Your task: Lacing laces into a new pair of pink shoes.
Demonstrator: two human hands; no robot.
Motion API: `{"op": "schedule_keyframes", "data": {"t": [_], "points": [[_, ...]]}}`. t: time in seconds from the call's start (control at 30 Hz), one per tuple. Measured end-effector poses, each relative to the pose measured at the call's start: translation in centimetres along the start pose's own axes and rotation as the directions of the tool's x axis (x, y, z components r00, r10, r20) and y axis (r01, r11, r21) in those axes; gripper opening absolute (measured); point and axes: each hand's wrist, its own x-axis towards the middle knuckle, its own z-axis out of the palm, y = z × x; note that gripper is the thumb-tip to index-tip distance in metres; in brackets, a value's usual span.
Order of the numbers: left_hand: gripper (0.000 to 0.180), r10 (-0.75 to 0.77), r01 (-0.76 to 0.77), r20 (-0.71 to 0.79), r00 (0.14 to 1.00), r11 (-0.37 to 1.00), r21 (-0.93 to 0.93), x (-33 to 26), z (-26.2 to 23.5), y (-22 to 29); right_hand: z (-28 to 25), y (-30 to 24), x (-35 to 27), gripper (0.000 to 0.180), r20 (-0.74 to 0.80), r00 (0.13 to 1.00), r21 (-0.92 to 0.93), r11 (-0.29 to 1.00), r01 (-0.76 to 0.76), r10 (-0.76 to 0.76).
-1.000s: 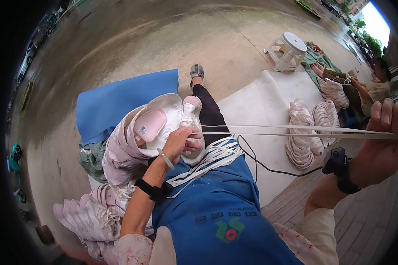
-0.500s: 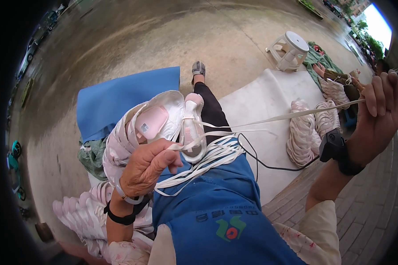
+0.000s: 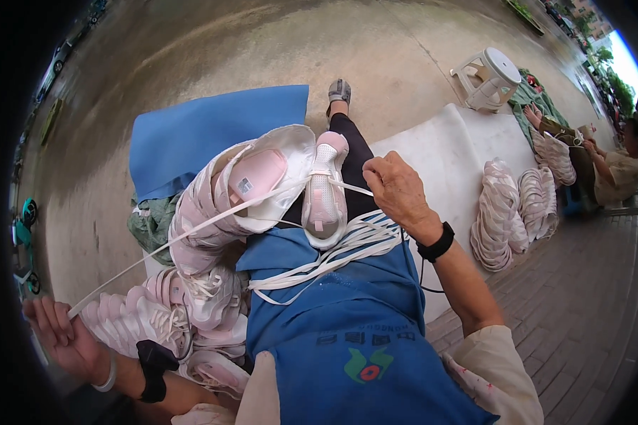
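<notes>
Left hand point(image 3: 67, 340), near left, grips the lace point(image 3: 262, 198); right hand point(image 3: 400, 188), right of the lap-held shoe point(image 3: 325, 205), pinches the shorter strand. Uneven pull could tip the shoe.

White laces point(image 3: 276, 190) taut from pink-white shoe point(image 3: 325, 205) to left hand point(image 3: 74, 348) and right hand point(image 3: 403, 191)

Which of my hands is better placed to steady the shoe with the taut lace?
Probably your right hand: it is close beside the shoe, while your left hand is far off at lower left, gripping the white lace.
</notes>
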Motion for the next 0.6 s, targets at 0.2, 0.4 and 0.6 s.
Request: {"op": "schedule_keyframes", "data": {"t": [0.2, 0.4, 0.6], "points": [[0.047, -0.207, 0.218, -0.066, 0.976, 0.928, 0.302, -2.7, 4.0, -9.4, 7.4, 0.4, 1.9, 0.014, 0.122, 0.992, -0.051, 0.997, 0.051, -0.045], [0.023, -0.623, 0.419, 0.06, 0.78, 0.591, 0.689, -3.8, 11.2, -27.6, 9.6, 1.8, 1.9, 0.014, 0.145, 0.977, -0.14, 0.974, 0.177, -0.156], [0.013, -0.471, -0.177, 0.214, 0.856, 0.123, 0.977, -4.0, 9.0, -39.2, 9.7, 1.1, 1.9, 0.013, 0.153, 0.974, -0.158, 0.968, 0.193, -0.169]]}}
